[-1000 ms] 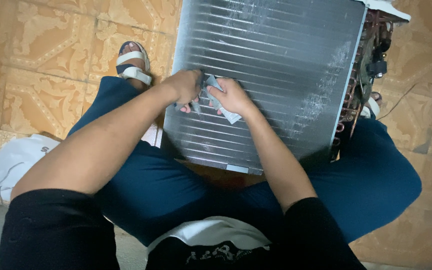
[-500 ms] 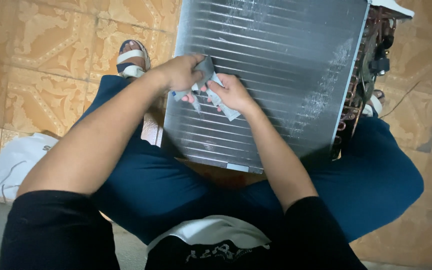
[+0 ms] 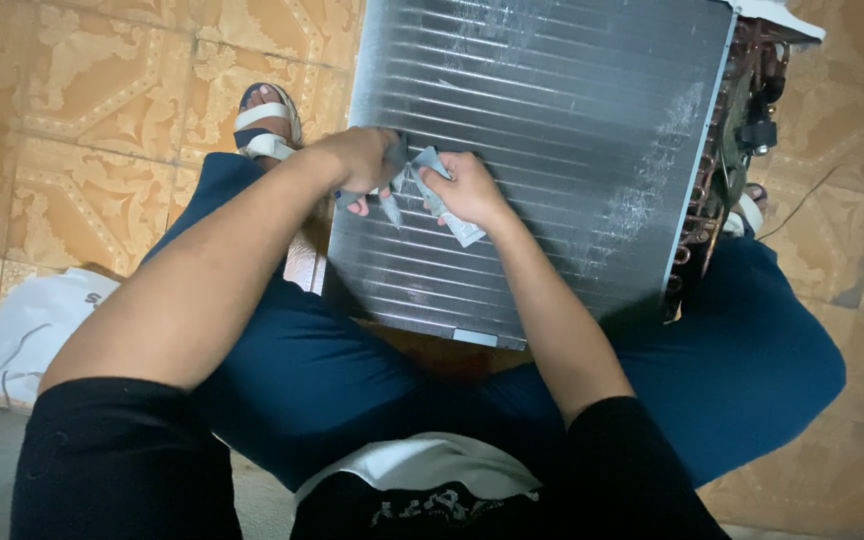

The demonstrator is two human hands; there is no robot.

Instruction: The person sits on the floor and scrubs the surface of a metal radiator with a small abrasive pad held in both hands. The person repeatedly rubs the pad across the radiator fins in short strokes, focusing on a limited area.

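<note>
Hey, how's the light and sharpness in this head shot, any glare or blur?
Head view: dim overall; soft sheen on the finned coil, no hard glare; left hand, right hand and cloth fairly sharp; foreground black sleeves dark and soft.

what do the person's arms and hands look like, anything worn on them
Both arms are bare from the short black sleeves down. The left hand and right hand wear no gloves, and no watch, ring or band shows on either wrist.
</note>
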